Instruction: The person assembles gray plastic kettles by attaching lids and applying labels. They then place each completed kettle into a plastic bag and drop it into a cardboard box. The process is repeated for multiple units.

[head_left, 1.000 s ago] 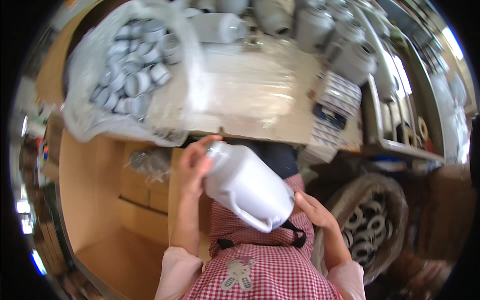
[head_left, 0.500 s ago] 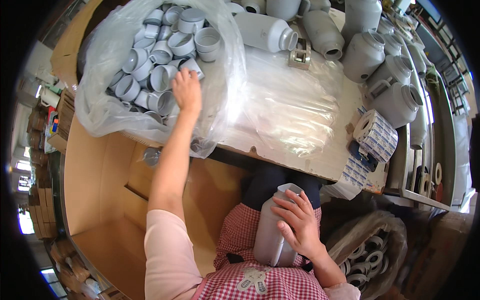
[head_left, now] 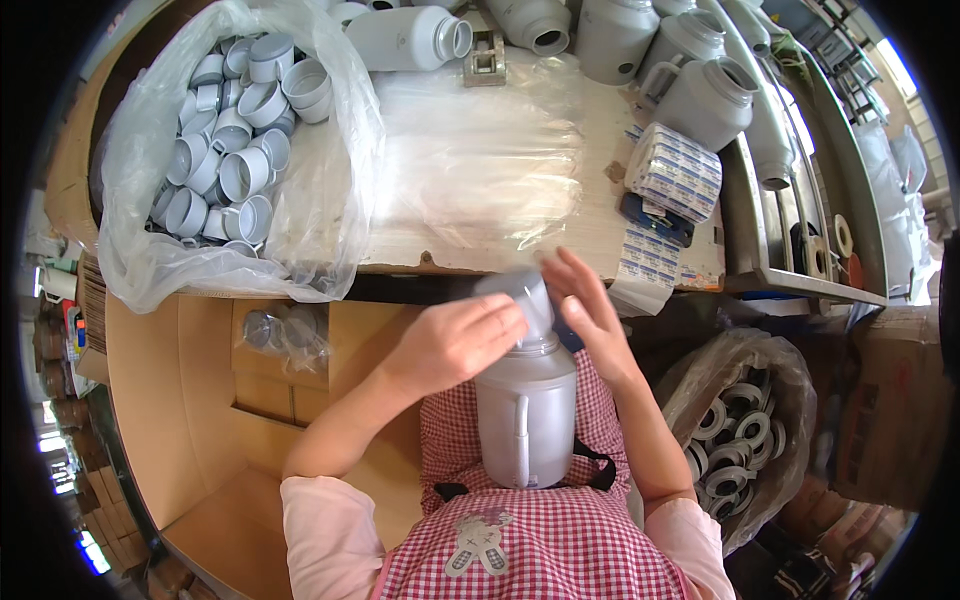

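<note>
A grey plastic jug [head_left: 527, 415] with a side handle stands upright on my lap, against the checked apron. My left hand [head_left: 457, 342] is closed on a grey cup [head_left: 530, 300], held at the jug's mouth and blurred by motion. Whether the cup sits on the neck or just above it I cannot tell. Close by on the cup's right side is my right hand [head_left: 590, 315], its fingers stretched out and apart. More grey cups [head_left: 245, 172] lie heaped in a clear plastic bag [head_left: 325, 235] on the left of the table.
Behind, grey jugs [head_left: 615, 40] stand and lie along the table [head_left: 400, 255], near a metal fixture [head_left: 485, 60]. A roll of labels [head_left: 675, 170] sits at the right. Below it, a bag [head_left: 800, 440] holds grey rings. An open cardboard box [head_left: 190, 390] is at lower left.
My left hand has come from the bag of cups to the jug, now with a cup. My right hand has left the jug's side for beside the cup. The view has shifted right.
</note>
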`<act>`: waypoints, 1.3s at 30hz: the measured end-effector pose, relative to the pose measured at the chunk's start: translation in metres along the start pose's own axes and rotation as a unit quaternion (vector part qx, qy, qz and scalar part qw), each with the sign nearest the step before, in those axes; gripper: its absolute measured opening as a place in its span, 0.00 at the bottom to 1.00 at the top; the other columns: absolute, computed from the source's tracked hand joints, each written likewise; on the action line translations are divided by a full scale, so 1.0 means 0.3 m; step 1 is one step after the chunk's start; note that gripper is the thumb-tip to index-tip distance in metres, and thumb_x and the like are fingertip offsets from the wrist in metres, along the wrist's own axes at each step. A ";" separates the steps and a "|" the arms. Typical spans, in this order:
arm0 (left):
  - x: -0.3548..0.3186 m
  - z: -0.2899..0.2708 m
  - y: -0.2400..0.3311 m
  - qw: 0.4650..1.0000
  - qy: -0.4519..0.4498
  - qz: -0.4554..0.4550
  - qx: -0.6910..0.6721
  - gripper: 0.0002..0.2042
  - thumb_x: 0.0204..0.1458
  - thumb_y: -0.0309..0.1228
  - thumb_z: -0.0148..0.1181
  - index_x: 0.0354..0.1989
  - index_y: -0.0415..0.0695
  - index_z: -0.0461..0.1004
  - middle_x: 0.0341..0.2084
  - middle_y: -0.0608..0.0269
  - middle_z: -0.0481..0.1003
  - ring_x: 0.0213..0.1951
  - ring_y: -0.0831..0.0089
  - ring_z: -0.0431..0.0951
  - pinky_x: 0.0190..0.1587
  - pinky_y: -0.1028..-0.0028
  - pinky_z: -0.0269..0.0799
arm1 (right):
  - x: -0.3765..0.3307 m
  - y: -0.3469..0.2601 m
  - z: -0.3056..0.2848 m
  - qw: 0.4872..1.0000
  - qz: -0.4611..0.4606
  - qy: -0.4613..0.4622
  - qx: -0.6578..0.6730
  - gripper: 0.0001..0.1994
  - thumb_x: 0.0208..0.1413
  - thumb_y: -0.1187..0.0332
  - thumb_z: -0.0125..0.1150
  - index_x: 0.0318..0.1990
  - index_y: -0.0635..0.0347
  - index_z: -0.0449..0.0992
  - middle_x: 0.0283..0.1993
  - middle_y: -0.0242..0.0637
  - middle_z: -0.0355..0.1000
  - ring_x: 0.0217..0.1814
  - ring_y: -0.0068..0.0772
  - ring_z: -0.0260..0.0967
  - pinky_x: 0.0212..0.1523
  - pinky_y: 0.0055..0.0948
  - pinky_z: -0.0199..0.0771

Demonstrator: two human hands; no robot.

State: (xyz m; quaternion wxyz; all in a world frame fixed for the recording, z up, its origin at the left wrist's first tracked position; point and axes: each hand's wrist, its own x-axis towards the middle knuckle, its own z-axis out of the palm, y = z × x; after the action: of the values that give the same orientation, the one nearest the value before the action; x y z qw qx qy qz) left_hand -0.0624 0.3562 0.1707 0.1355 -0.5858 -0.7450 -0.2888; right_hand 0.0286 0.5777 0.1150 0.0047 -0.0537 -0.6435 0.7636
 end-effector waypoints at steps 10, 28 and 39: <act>-0.089 0.160 0.084 0.837 0.170 -0.381 -0.353 0.20 0.74 0.30 0.45 0.69 0.33 0.67 0.68 0.52 0.69 0.70 0.64 0.68 0.73 0.66 0.60 | -0.017 0.070 0.030 0.988 0.150 -0.018 0.021 0.29 0.73 0.50 0.53 0.72 0.56 0.60 0.64 0.42 0.66 0.68 0.34 0.62 0.69 0.33 0.61; -0.167 0.278 0.186 0.799 0.252 -0.396 -0.377 0.15 0.74 0.33 0.42 0.50 0.36 0.75 0.50 0.50 0.77 0.53 0.63 0.76 0.60 0.67 0.68 | -0.092 0.098 0.003 0.997 0.058 -0.049 0.009 0.25 0.63 0.59 0.68 0.62 0.62 0.70 0.57 0.39 0.73 0.60 0.30 0.70 0.62 0.31 0.67; -0.165 0.206 0.039 0.795 0.225 -0.424 -0.371 0.16 0.74 0.31 0.46 0.55 0.34 0.78 0.56 0.53 0.78 0.58 0.65 0.78 0.63 0.69 0.69 | 0.712 0.162 0.178 0.833 -0.289 -0.038 -0.470 0.06 0.52 0.68 0.73 0.35 0.58 0.84 0.47 0.42 0.78 0.43 0.50 0.71 0.50 0.44 0.75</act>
State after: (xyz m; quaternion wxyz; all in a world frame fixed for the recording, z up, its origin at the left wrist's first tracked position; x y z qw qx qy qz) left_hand -0.0290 0.3550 0.0977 -0.0642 -0.1353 -0.7032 -0.6951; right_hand -0.1855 0.5333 0.0597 0.1751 0.1685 -0.9106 0.3344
